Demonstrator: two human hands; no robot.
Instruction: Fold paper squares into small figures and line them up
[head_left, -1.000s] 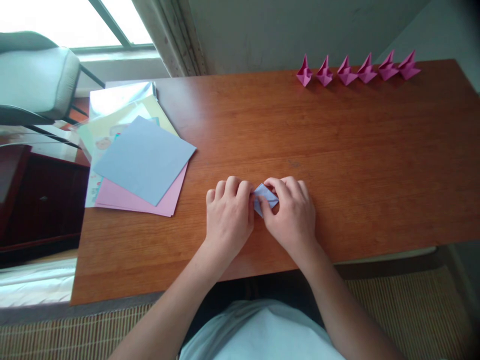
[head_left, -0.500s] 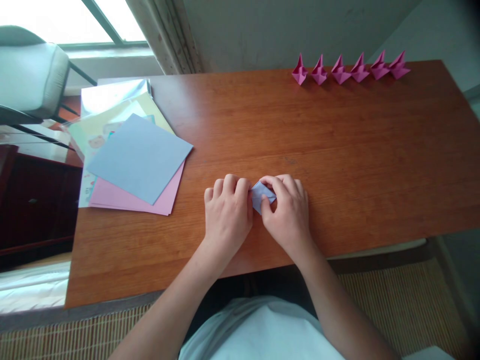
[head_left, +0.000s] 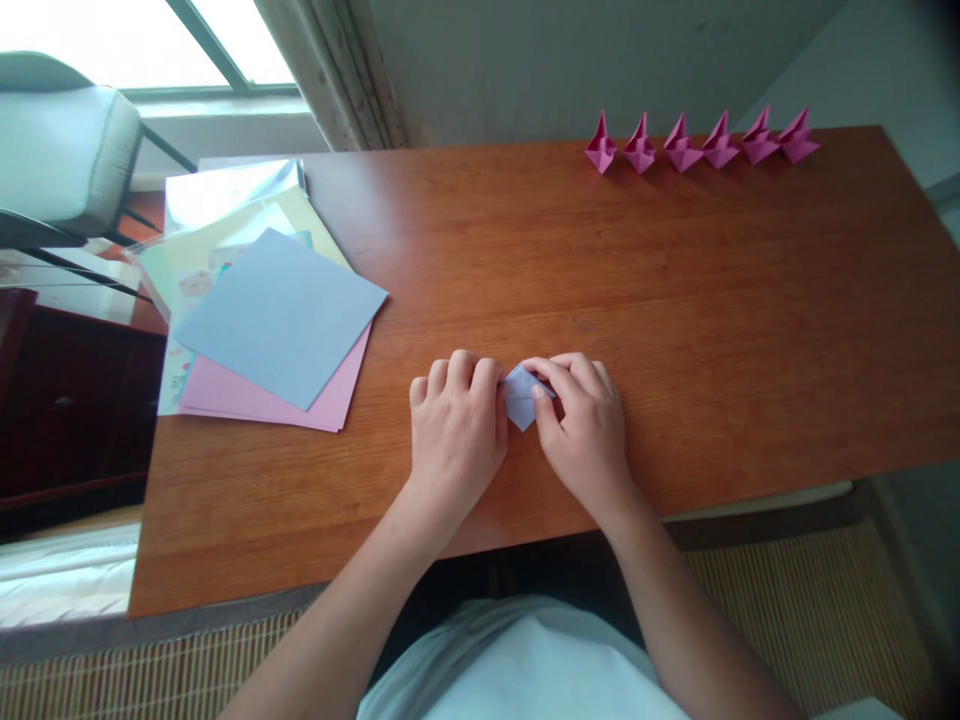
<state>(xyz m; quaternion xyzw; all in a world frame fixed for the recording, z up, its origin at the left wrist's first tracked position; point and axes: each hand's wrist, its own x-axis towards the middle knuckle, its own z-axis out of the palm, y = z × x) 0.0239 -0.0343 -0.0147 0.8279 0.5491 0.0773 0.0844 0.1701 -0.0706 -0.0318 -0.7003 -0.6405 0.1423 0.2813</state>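
Note:
A small folded piece of light blue paper (head_left: 520,404) lies between my two hands, low over the table near its front edge. My left hand (head_left: 456,415) is closed on its left side, with the thumb and fingertips mostly hidden behind the knuckles. On the right side my right hand (head_left: 585,425) pinches the folded paper, thumb on the near face and index finger along the upper edge. The paper shows a pointed lower corner and a crease across it.
The wooden table (head_left: 465,240) bears a blue sheet (head_left: 285,315) over pink sheets (head_left: 330,400) and a plastic packet (head_left: 180,275) on the left. Several pink origami figures (head_left: 682,150) stand in a row along the back right edge. A chair (head_left: 67,150) stands beyond the left end.
My right thumb has slid slightly right across the folded paper, baring more of its face. My right hand has shifted a little right; the left hand stays almost in place.

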